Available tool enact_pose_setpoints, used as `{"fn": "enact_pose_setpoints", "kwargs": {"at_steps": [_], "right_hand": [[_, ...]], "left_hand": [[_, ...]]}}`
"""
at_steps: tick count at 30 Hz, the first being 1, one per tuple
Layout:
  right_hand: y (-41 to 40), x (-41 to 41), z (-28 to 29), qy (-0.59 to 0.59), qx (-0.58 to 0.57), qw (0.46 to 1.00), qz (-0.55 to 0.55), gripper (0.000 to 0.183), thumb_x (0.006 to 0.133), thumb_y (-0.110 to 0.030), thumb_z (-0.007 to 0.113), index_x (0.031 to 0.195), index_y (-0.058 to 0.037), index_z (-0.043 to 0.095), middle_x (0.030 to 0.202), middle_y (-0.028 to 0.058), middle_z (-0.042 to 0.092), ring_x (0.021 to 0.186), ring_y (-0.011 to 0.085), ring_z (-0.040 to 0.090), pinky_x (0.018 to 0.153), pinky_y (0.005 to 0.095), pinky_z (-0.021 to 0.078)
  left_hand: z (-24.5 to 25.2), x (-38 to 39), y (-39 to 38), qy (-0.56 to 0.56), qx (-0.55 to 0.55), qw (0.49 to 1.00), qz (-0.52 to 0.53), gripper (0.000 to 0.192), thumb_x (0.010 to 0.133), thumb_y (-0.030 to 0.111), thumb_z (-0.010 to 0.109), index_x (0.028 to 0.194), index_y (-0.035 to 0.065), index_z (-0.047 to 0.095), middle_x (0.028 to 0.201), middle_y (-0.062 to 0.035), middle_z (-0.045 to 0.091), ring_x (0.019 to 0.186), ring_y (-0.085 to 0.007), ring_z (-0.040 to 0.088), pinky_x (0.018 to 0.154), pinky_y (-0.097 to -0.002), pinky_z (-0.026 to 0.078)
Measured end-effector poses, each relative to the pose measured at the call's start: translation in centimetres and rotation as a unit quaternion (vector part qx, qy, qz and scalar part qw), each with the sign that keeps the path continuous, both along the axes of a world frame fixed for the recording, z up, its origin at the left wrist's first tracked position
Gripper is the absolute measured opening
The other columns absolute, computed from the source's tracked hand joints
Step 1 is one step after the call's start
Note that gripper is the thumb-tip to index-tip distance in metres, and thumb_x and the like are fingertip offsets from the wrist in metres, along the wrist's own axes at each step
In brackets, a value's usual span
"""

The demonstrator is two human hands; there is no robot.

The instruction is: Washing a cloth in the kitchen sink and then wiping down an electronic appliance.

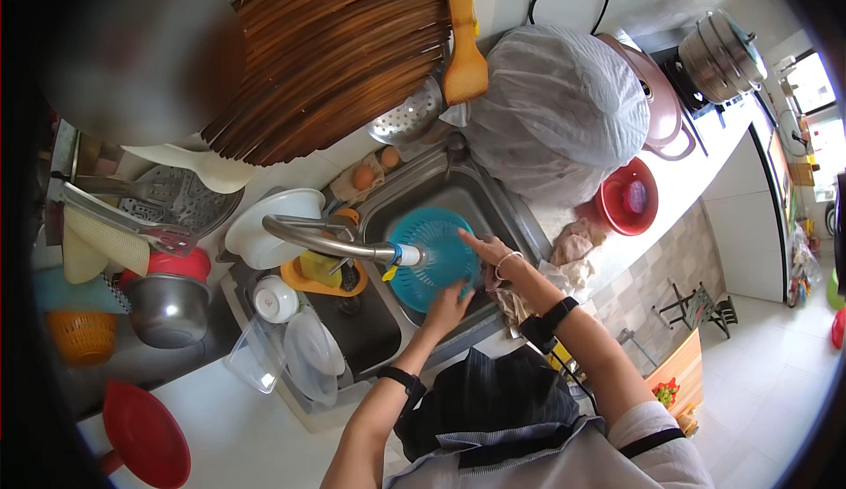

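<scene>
A blue slotted plastic colander (423, 244) is tilted in the right-hand basin of the steel sink (519, 208). My left hand (448, 307) grips its near rim. My right hand (488, 251) holds the right rim, index finger lying over the edge and the other fingers partly hidden. Above the colander hangs the curved faucet (330, 241) with a white nozzle (408, 254), and water seems to run into the bowl. I make out no food inside it.
The left basin (360, 343) has an orange sponge tray (291, 271), a white bowl (276, 299) and clear plastic containers (307, 357) by it. Crumpled cloths (575, 244) lie right of the sink, below a red bowl (608, 208) and a plastic-covered object (562, 106). Eggs (363, 177) sit behind.
</scene>
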State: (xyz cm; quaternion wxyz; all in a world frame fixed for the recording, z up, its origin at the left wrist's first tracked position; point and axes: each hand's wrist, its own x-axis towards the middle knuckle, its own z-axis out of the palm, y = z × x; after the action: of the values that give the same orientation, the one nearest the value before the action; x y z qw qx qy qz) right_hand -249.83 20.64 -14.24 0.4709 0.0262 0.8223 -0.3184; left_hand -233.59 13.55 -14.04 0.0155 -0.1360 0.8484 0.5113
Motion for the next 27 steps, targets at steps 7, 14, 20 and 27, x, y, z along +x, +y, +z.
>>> {"fn": "enact_pose_setpoints", "kwargs": {"at_steps": [7,14,20,27], "right_hand": [[-5.3,3.4,0.4,0.039,-0.311,0.909,-0.273,0.027,0.071,-0.017,0.064,0.091,-0.0032,0.052,0.077,0.0099,0.056,0.071,0.0159,0.056,0.060,0.0265,0.0449],[-6.9,6.8,0.8,0.498,-0.336,0.781,0.170,0.030,0.072,-0.022,0.056,0.101,-0.0127,0.055,0.096,0.0107,0.058,0.087,0.0278,0.056,0.080,0.0403,0.0421],[-8.4,6.0,1.4,0.240,-0.178,0.947,0.121,0.029,0.071,-0.022,0.054,0.100,-0.0184,0.055,0.115,0.0060,0.050,0.112,0.0214,0.042,0.096,0.0471,0.0259],[-6.4,6.5,-1.1,0.311,-0.178,0.931,-0.075,0.018,0.075,-0.009,0.050,0.092,-0.0106,0.053,0.097,0.0097,0.056,0.092,0.0280,0.053,0.082,0.0468,0.0373]], "left_hand": [[0.1,-1.9,-3.8,-0.035,0.180,0.955,0.234,0.027,0.084,0.015,0.050,0.107,0.0001,0.049,0.099,-0.0048,0.054,0.093,-0.0130,0.048,0.081,-0.0281,0.037],[-0.2,-0.7,-4.3,0.004,0.249,0.887,0.389,0.036,0.090,0.024,0.040,0.114,-0.0032,0.043,0.105,-0.0087,0.052,0.095,-0.0141,0.047,0.081,-0.0275,0.037],[-1.9,1.5,-5.1,-0.001,0.230,0.909,0.348,0.032,0.091,0.023,0.038,0.108,-0.0026,0.047,0.098,-0.0063,0.052,0.091,-0.0116,0.045,0.078,-0.0257,0.036],[-4.8,2.5,-6.0,-0.015,0.125,0.914,0.386,0.040,0.091,0.031,0.037,0.115,0.0005,0.044,0.102,-0.0065,0.052,0.090,-0.0154,0.048,0.081,-0.0304,0.037]]}}
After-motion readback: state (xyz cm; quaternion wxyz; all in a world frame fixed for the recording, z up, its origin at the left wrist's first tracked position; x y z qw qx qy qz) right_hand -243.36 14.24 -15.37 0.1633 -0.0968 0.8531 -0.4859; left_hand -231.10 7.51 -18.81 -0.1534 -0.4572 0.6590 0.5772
